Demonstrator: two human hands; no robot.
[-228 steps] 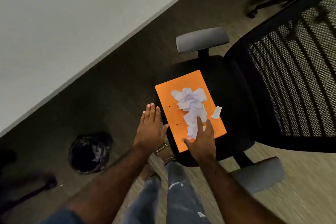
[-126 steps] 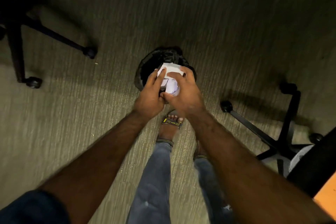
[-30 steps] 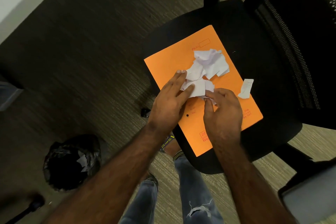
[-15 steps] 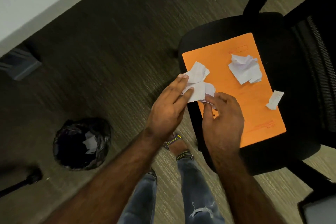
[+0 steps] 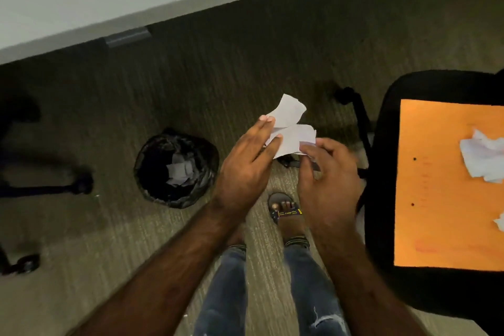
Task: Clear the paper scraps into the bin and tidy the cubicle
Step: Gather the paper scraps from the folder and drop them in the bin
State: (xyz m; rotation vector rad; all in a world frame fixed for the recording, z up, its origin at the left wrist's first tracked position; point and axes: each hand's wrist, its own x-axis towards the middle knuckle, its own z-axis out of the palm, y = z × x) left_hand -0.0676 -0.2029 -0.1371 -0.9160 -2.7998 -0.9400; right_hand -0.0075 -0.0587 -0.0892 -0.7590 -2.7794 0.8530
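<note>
Task is partway done. The bin (image 5: 176,168) already holds several white scraps at its bottom, so at least one load has gone in. You now carry another load: a bunch of scraps (image 5: 290,132) is pinched between your two hands, the left hand (image 5: 245,169) with its fingers (image 5: 266,128) stretched flat against the near side of the paper, the right hand (image 5: 328,172) with its fingers curled closed on the lower edge. The bunch hangs over the floor (image 5: 245,63), between the bin and the chair (image 5: 387,117), and is not yet above the bin's mouth. Still outstanding: a crumpled cluster (image 5: 482,159) and one small piece (image 5: 500,222) remain on the orange folder (image 5: 436,199) lying on the chair seat, and the folder itself has not been put away. No tidying of the cubicle beyond the scraps is evident. Compared with half a second ago, your hands and the bunch have left the folder's edge and moved toward the bin, and your view has swung left, so the bin now sits near the centre and the chair has slid to the right edge. The leftover scraps on the folder lie as they did.
</note>
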